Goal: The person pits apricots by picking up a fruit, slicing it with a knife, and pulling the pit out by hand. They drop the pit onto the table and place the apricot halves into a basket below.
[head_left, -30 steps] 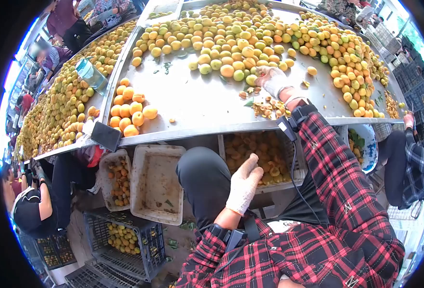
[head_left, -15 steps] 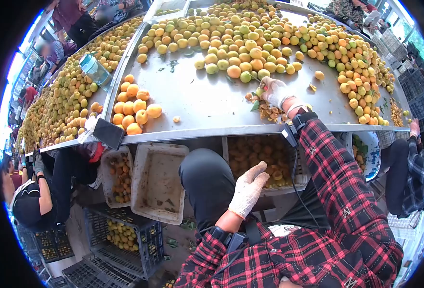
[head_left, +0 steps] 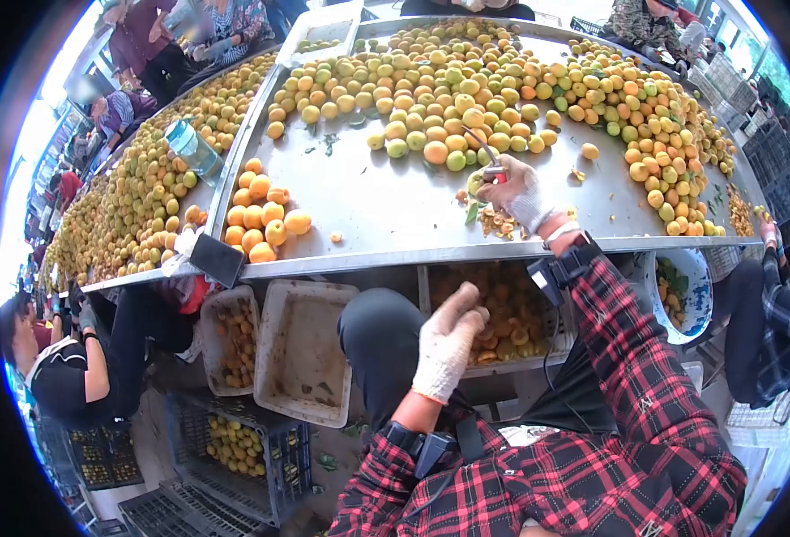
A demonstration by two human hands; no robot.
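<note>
My right hand (head_left: 516, 195), in a whitish glove, is closed around a small curved knife (head_left: 496, 174) with a red handle. Its thin blade points up and away over the metal table. A green apricot (head_left: 475, 183) is right beside these fingers; whether they touch it I cannot tell. Just below lies a little heap of apricot scraps (head_left: 502, 224) with a green leaf. My gloved left hand (head_left: 448, 345) hovers above a crate of apricots (head_left: 511, 336) under the table edge. Its fingers are stretched out, thumb apart, and nothing shows in them.
Loose apricots (head_left: 448, 89) cover the table's far side. Larger orange ones (head_left: 253, 217) are grouped at left, near a dark flat device (head_left: 217, 259) and a bottle (head_left: 193, 150). Below stand a whitish tub (head_left: 301, 353) and a black crate (head_left: 238, 447). Other people sit at both sides.
The knife, hidden before, now shows in my right hand, which has turned and lifted slightly. My left hand has shifted a little left and up. The whole view has tilted slightly.
</note>
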